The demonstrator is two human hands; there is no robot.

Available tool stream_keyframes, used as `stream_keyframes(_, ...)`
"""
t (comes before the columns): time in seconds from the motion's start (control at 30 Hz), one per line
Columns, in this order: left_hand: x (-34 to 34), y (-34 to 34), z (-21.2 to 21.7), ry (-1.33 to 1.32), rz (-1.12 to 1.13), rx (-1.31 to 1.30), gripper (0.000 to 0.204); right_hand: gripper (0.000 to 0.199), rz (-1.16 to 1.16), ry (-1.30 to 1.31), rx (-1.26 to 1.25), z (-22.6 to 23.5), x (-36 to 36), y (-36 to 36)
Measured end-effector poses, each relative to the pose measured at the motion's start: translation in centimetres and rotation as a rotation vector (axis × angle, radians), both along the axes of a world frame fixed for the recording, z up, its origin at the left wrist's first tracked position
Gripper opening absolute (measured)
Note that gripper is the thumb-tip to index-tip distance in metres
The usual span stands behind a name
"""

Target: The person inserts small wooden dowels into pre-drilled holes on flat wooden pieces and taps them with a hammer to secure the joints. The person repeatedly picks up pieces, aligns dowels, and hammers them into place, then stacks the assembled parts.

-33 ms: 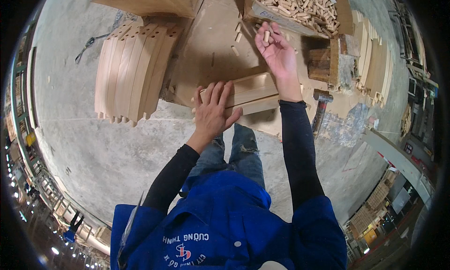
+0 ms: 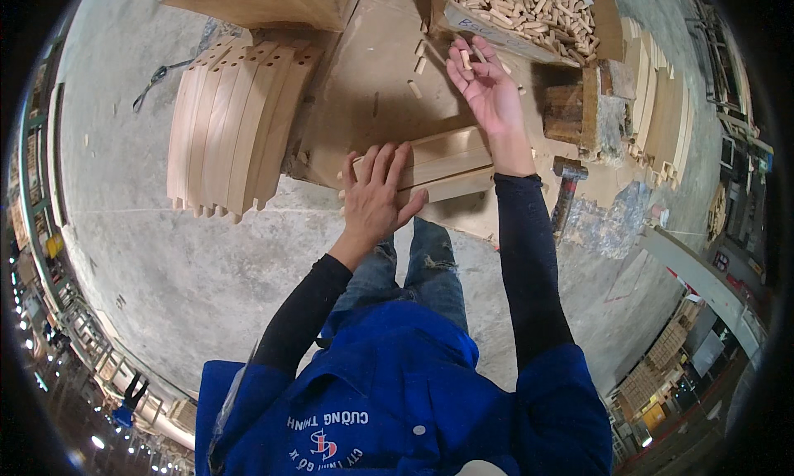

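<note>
My left hand point(image 2: 374, 191) lies over the left part of some pale wooden bars point(image 2: 451, 162) side by side on the work surface, its thumb spread along the near edge. Palm up, my right hand point(image 2: 495, 100) is raised past the bars with its fingers curled. A short wooden dowel point(image 2: 466, 60) shows at its fingertips; other dowels in the palm are partly hidden. Just beyond that hand stands a cardboard box point(image 2: 475, 28) full of dowels point(image 2: 525, 13). A few loose dowels point(image 2: 415, 89) lie left of my right hand.
Curved wooden pieces with drilled ends point(image 2: 227, 129) are stacked at the left. A hammer point(image 2: 567, 186) rests right of the bars, near a worn wooden block point(image 2: 589, 112). More wooden pieces point(image 2: 662, 112) stand farther right. Another box point(image 2: 265, 3) sits at the far left.
The fingers of my right hand have shifted slightly, turning the dowel at their tips. My left hand and the bars have stayed in place.
</note>
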State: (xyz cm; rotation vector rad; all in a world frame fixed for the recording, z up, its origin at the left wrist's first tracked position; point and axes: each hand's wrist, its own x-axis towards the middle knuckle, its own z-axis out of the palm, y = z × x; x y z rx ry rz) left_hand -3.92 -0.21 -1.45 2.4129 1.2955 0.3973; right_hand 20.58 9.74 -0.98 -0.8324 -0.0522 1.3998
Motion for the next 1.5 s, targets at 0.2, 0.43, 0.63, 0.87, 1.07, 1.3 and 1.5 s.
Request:
stream_keyframes(0.2, 0.1, 0.0, 0.0, 0.000, 0.000, -0.002, 0.076, 0.024, 0.236, -0.431, -0.220, -2.2, 1.9, 0.3)
stream_keyframes(0.43, 0.2, -0.1, -0.1, 0.007, -0.006, 0.021, 0.077, 0.035, 0.315, -1.650, -0.358, -3.9, -1.6, 2.6)
stream_keyframes(0.63, 0.2, 0.0, -0.3, -0.007, 0.002, 0.042, 0.075, 0.038, 0.386, -1.878, -0.375, -3.6, -4.2, 5.3)
stream_keyframes(0.87, 0.2, 0.0, -0.1, -0.005, 0.003, 0.029, 0.076, 0.024, 0.193, -0.370, -0.108, -0.8, 3.7, -0.8)
stream_keyframes(1.07, 0.3, -0.1, -0.3, -0.015, 0.004, 0.019, 0.076, 0.037, 0.043, -0.528, -0.133, -0.4, 7.6, -3.4)
stream_keyframes(1.3, 0.3, -0.1, -0.5, 0.049, -0.007, 0.006, 0.079, 0.027, 0.272, -1.597, -0.237, -5.9, 7.0, -1.9)
stream_keyframes(1.5, 0.5, -0.2, -0.2, 0.119, -0.073, -0.002, 0.098, 0.027, 0.139, -1.571, -0.283, -4.1, 7.4, -3.8)
